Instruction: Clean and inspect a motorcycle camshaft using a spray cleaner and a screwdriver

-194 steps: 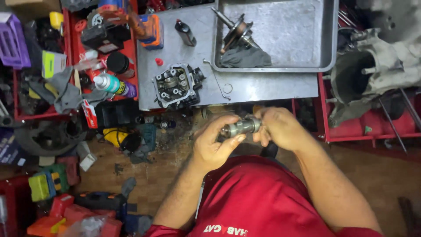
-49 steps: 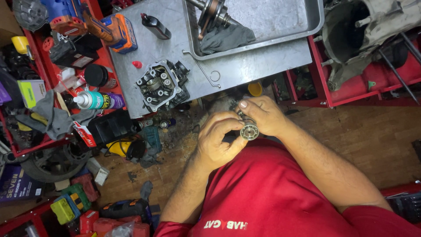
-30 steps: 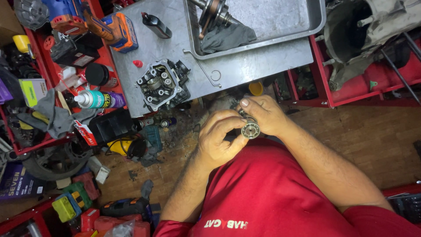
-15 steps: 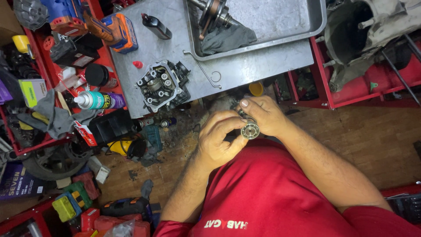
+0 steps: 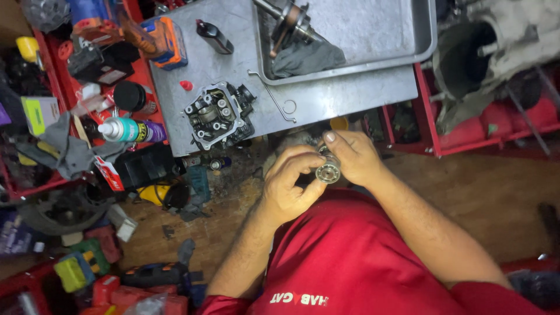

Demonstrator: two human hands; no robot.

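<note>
**Steel sheet on the workshop floor, crowded with engine parts**

A flat grey metal sheet (image 5: 326,99) lies tilted across the wooden floor (image 5: 490,192). On the sheet rests a shallow grey metal tray (image 5: 379,35), its lower rim near the sheet's edge. Left of the tray sits a black cylinder head (image 5: 217,114), with a bent wire clip (image 5: 274,99) lying between the two. Above the head are a small red cap (image 5: 186,85), a dark oblong lighter-like object (image 5: 214,37) and an orange-and-blue power-tool battery (image 5: 166,41) at the sheet's corner. The floor beside the sheet is dark with grime and scattered tools.
</note>
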